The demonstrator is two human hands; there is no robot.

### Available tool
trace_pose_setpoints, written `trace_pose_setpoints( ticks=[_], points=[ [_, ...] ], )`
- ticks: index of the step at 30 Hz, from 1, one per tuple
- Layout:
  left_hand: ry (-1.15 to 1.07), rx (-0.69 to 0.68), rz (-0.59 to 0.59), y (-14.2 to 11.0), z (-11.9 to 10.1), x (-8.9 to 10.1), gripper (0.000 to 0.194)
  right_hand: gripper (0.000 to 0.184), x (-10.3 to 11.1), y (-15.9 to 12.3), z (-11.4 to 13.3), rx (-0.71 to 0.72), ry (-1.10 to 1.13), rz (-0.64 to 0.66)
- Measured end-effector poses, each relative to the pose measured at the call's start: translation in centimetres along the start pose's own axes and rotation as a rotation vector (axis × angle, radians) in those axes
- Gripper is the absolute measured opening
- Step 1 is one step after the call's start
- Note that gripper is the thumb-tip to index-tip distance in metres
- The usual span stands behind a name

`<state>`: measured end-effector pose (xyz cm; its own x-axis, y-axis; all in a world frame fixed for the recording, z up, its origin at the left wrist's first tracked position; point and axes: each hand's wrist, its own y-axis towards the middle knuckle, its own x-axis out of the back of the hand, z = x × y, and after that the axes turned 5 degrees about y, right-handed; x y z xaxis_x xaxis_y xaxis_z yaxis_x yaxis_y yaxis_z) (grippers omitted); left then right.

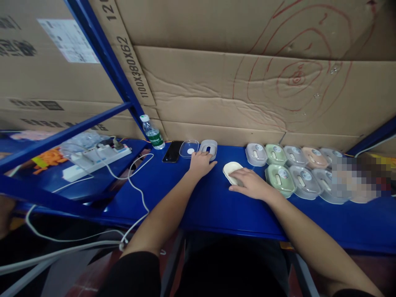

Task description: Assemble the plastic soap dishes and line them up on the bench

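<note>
My left hand [201,164] reaches to the back of the blue table, thumb held apart. Its fingertips meet the near edges of a clear plastic lid [187,149] with a white round label and a whitish-grey oval box [213,145] with a slot in its middle. I cannot make out a grip there. Farther right, my right hand [249,181] has its fingers over a shallow cream-coloured oval dish [230,167], with the thumb at its near side. The dish is slightly tilted, and the hand covers its right part.
Two rows of lidded boxes in green [280,181], grey [256,154] and peach [314,158] stand at the right. A black phone [172,152] and a water bottle [154,134] are at the back left. A white cable [144,198] runs over the table from a power strip [95,161]. Cardboard [210,86] rises behind.
</note>
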<state>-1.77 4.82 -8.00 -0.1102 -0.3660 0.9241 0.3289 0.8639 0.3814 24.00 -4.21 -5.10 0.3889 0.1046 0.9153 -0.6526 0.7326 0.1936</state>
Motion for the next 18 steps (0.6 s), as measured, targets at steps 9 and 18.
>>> trace_pose_setpoints(
  ticks=[9,18],
  points=[
    [-0.008,0.01,-0.135,-0.3,-0.8,0.9,0.043,0.064,-1.3,0.3,-0.4,-0.047,0.008,-0.129],
    [-0.275,-0.458,-0.092,-2.0,-4.7,2.7,0.047,0.03,0.2,-0.4,1.1,0.005,0.078,-0.458]
  ],
)
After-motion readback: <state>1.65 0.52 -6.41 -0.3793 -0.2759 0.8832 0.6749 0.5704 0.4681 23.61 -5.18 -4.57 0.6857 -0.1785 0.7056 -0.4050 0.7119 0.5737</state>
